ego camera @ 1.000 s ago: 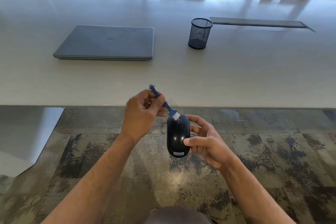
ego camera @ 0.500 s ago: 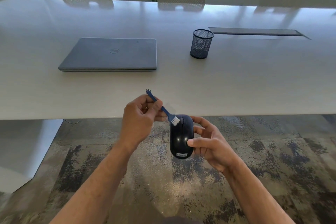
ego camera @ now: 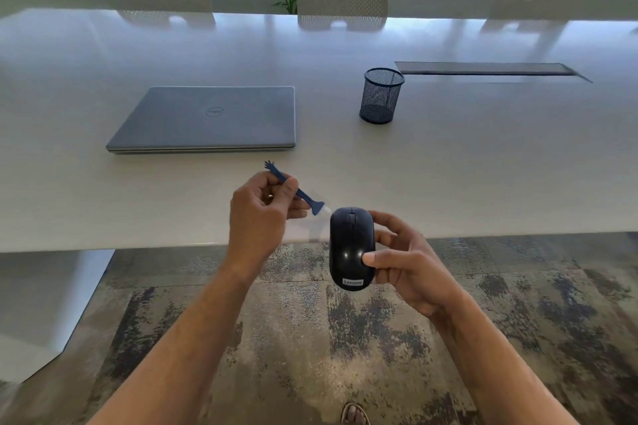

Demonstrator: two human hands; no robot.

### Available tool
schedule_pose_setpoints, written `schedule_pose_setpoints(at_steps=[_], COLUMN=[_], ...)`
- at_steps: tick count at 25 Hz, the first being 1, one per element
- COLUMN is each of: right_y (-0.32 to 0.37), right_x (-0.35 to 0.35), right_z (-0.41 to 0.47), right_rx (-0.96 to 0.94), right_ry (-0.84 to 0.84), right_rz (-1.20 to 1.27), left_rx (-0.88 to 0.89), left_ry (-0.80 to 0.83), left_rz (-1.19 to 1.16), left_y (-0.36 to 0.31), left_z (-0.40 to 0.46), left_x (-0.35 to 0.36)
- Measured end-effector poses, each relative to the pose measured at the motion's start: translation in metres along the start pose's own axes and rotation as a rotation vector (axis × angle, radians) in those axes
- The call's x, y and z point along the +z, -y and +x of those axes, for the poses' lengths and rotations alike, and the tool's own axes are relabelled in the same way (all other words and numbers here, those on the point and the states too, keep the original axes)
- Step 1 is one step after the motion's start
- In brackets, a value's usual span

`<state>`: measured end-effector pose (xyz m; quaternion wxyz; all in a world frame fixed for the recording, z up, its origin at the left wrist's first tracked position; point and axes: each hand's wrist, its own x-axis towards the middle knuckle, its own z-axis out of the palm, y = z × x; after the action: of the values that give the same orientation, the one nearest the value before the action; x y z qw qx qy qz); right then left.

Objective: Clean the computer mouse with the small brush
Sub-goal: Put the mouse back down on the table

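A long white desk (ego camera: 448, 166) is seen before windows, three chairs behind. On it: one closed laptop (ego camera: 207, 119), one mesh cup (ego camera: 379, 95). One mouse (ego camera: 351, 248) is gripped by the right hand (ego camera: 411, 266) over the carpet; one brush (ego camera: 303, 197), bristles just beside it, is pinched by the left hand (ego camera: 259, 217).

Black mouse (ego camera: 351, 248) upright beside blue brush (ego camera: 299, 193).

Left hand (ego camera: 257, 217) pinches brush (ego camera: 299, 194); right hand (ego camera: 407, 262) holds mouse (ego camera: 351, 248).
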<state>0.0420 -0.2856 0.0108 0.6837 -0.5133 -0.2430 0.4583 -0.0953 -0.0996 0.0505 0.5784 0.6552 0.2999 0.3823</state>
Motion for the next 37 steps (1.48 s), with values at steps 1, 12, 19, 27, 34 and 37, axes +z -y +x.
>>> schedule_pose_setpoints(at_steps=[1, 12, 19, 27, 34, 37], right_y=[0.004, 0.06, 0.08, 0.079, 0.074, 0.071], right_x=[-0.003, -0.041, -0.044, -0.04, -0.043, -0.049], right_z=[0.005, 0.12, 0.188, 0.216, 0.217, 0.21], right_rx=[-0.002, 0.068, 0.101, 0.111, 0.05, 0.018], right_ry=[0.014, -0.071, -0.134, -0.198, -0.316, -0.382], right_rz=[0.001, -0.083, -0.155, -0.311, -0.538, -0.652], left_rx=[0.0, -0.075, -0.092, -0.075, -0.08, -0.085], left_ry=[-0.036, -0.11, -0.127, -0.186, -0.191, -0.175], left_rz=[-0.006, -0.211, -0.212, -0.19, -0.18, -0.176], left_y=[-0.001, -0.01, -0.004, -0.001, 0.001, 0.002], left_z=[0.007, 0.07, 0.088, 0.093, 0.09, 0.089], left_x=[0.001, 0.032, 0.047, 0.047, 0.052, 0.057])
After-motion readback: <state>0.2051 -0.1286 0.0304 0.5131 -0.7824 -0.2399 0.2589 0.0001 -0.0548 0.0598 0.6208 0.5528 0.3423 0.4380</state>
